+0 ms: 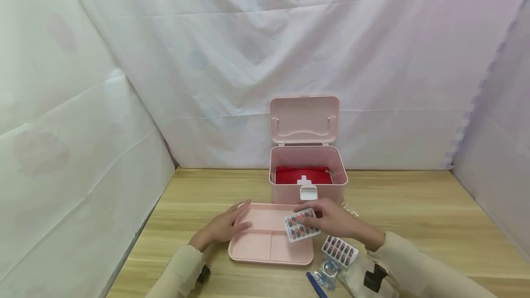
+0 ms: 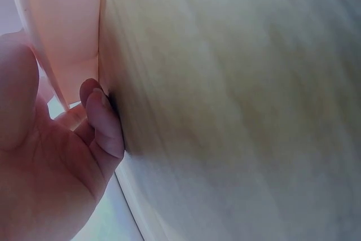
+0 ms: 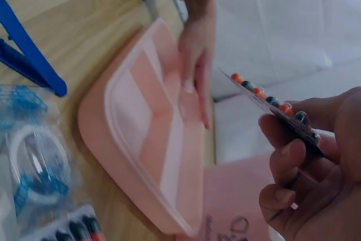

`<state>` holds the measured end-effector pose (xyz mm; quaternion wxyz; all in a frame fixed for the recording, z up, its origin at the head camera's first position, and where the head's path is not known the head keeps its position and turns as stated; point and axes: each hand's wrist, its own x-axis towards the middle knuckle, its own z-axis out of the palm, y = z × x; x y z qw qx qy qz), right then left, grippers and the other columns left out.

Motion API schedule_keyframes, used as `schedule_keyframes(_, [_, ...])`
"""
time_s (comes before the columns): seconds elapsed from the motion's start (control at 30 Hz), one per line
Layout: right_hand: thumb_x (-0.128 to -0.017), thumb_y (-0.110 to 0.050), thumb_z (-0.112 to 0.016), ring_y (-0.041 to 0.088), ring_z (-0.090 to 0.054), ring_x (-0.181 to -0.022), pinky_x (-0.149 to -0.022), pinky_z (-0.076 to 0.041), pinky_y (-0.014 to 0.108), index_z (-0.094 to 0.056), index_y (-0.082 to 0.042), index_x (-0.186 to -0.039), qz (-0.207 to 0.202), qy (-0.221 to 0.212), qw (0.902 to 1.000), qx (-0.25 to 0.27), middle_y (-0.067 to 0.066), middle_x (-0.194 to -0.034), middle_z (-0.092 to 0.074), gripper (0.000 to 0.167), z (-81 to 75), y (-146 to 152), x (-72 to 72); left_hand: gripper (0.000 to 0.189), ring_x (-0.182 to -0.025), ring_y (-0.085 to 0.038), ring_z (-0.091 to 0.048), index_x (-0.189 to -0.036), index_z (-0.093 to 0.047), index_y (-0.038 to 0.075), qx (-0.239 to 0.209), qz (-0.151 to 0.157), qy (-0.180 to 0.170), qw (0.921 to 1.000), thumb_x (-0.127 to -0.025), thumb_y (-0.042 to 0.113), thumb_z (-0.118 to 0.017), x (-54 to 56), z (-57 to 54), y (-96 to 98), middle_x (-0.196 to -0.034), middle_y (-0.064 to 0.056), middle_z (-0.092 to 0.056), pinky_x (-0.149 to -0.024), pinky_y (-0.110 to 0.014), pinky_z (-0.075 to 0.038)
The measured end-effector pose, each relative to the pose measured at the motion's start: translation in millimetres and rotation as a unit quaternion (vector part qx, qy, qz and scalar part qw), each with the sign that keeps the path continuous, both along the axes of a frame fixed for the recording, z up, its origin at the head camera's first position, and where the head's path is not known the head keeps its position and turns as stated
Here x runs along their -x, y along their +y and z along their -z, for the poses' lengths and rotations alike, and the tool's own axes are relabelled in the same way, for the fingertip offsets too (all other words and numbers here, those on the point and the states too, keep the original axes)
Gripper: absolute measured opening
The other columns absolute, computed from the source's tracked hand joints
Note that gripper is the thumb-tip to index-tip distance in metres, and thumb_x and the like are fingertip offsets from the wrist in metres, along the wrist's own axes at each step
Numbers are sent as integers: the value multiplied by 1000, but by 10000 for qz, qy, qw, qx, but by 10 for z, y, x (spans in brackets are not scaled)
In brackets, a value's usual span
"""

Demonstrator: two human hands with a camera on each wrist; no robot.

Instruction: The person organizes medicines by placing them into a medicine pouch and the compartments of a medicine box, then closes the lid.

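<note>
Blister pack [image 1: 295,232] pinched by the right grip [image 1: 331,219], tray [image 1: 250,245] below it; left grip [image 1: 223,226], fingers spread, seemingly steadying that edge!

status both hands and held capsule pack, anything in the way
Right hand holds capsule pack over pink tray. Left hand at tray's left end. Nothing seen between pack and tray.

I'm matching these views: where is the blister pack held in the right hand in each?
Head: blister pack low, just right of centre, over the pink tray.
Left wrist: not in view.
Right wrist: right of centre, nearly edge-on, in the fingers.
Shared landmark: that pink tray, in all three views.
</note>
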<state>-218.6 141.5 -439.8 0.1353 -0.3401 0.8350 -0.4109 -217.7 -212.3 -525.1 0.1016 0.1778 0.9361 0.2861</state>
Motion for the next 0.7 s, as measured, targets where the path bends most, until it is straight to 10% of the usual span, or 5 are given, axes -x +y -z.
schedule_keyframes(0.27, [-89, -19, -73, 1, -50, -72, -63, -45, 18, -74, -14, -113, -375, 417, 9984, 71, -11, -86, -66, 24, 148, -467, -52, 72, -135, -49, -41, -158, -27, 20, -61, -15, 20, 10000, -99, 50, -54, -10, -17, -10, -157, -22, -31, -106, -66, -35])
schedule_keyframes(0.7, [-89, -16, -74, -8, -55, -75, -71, -49, 13, -75, -12, -113, -1052, 489, 9932, -76, -13, -87, -71, 24, 318, -1089, -84, 70, -135, -47, -42, -158, -27, 21, -12, 42, 124, 9999, -99, 47, -55, 8, -7, -11, -157, -21, -32, -106, -65, -36])
